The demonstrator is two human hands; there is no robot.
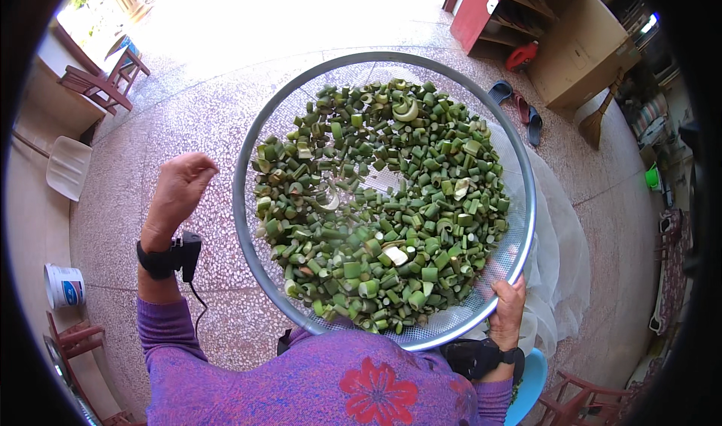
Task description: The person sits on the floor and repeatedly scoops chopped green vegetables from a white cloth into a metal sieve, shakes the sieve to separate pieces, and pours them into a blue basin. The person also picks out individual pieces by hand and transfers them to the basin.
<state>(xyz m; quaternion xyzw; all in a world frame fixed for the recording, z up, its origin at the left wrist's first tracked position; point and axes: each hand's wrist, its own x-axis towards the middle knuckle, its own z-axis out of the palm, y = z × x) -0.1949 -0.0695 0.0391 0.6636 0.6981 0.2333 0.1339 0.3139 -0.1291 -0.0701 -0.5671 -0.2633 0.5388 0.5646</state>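
Note:
My right hand (506,308) grips the lower right of the metal rim of a large round mesh sieve (243,231), thumb over the edge. Chopped green stem pieces (414,217) are spread in a thick ring inside it, with bare mesh showing near the middle. A few pale curled pieces (405,110) lie among them. The sieve's near edge meets the front of my purple sweater. Off to the left of the rim, my left hand (186,186) is raised with its fingers curled in; no object shows in it.
Sheer white fabric (564,257) lies right of the sieve, above a blue basin (533,392). Slippers (522,107), a cardboard box (581,54) and a broom (598,121) are at upper right. A dustpan (69,166), a white bucket (65,286) and wooden stools (101,82) line the left.

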